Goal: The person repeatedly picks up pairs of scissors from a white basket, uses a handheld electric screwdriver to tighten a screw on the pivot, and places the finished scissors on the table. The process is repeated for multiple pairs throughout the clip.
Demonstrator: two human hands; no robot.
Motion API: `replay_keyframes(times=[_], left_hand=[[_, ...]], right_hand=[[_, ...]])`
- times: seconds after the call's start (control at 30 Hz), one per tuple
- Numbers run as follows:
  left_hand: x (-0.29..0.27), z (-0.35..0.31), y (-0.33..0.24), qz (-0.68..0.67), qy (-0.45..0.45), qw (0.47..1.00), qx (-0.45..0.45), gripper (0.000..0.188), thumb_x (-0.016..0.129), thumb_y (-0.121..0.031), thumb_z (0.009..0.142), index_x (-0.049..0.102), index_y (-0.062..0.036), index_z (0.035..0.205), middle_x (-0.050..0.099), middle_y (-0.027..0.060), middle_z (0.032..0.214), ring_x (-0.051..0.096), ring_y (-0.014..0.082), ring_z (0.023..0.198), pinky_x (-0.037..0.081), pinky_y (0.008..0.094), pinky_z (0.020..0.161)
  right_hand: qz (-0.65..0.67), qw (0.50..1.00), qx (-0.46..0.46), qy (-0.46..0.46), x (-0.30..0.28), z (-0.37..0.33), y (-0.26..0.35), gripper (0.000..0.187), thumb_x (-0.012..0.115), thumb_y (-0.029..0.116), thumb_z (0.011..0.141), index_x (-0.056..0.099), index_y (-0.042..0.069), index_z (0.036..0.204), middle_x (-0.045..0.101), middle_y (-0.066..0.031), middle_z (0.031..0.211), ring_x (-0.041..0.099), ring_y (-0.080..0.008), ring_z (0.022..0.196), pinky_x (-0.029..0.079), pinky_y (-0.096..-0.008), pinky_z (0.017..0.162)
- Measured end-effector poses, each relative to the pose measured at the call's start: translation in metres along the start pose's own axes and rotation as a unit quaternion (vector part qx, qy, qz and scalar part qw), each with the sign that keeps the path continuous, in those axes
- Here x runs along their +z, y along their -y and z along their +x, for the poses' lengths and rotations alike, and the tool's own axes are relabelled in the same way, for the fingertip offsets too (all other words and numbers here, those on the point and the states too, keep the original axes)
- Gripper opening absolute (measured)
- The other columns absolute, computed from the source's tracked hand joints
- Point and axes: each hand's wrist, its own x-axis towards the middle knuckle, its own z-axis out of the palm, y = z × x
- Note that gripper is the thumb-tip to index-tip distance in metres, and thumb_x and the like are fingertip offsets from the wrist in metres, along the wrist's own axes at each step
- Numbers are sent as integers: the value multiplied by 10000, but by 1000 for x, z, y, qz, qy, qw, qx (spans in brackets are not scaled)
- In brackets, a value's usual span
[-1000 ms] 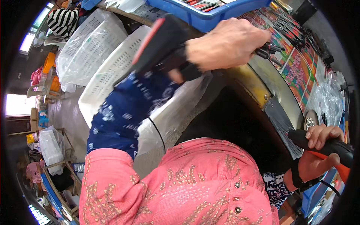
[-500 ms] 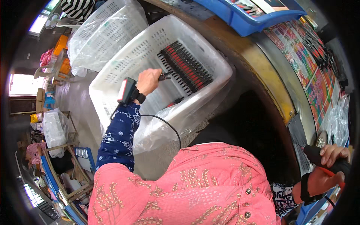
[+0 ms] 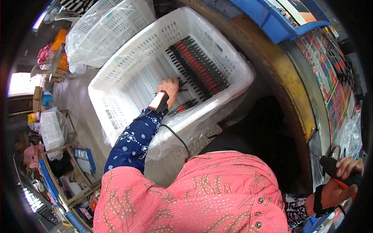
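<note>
Down inside the white crate [image 3: 116, 83], the left hand [image 3: 169, 87] curls its fingers around black-and-red pens [image 3: 198, 68]. At the bench edge, the right hand [image 3: 342, 182] grips a black tool [image 3: 330, 166].

By your left wrist sits a small red-and-white label [image 3: 157, 100]; clear plastic bags [image 3: 351, 134] lie at the worktop's [image 3: 299, 97] right edge.

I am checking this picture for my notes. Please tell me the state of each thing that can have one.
white crate: open, partly filled
black and red tools: laid in a row inside
left hand: reaching into the crate
right hand: gripping a black handle
</note>
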Motion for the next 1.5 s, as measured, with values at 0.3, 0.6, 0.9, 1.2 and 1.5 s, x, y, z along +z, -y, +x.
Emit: replay_keyframes(times=[0.3,0.6,0.9,1.2,1.5], left_hand=[[-19,-21,5,-72,76,994,11,820,805,-137,596,396,-40,1301,537,181,1002,592,374,908,525,440,709],[-14,-32,7,-74,2,996,56,247,656,-90,729,549,-24,942,521,151,877,585,356,810,509,443,623],[4,-39,5,-95,-65,992,60,92,586,-46,750,534,-63,824,528,118,785,579,315,750,497,422,583],[9,-55,8,-94,-37,992,76,42,548,-51,756,538,-58,796,543,112,746,607,280,728,509,374,574],[12,-61,3,-112,-71,987,94,74,559,-57,774,539,-65,845,525,102,773,598,275,648,491,393,522]], right_hand=[[9,1000,13,11,-8,-2,-2,501,603,489,844,408,71,1043,379,-12,734,398,-137,683,342,-301,750],[-15,999,10,36,-25,-9,1,480,565,482,854,378,73,1023,362,-25,763,375,-151,716,330,-330,767],[49,996,11,78,-36,-10,-1,366,506,341,872,366,36,1019,356,-77,803,384,-189,778,321,-339,898],[54,998,24,-4,-23,1,-5,331,536,263,804,356,37,965,311,-89,802,338,-208,756,294,-341,820],[-388,918,16,-85,-69,-10,-11,403,547,206,899,433,-35,1201,504,-161,1102,504,-221,1028,367,-341,978]])
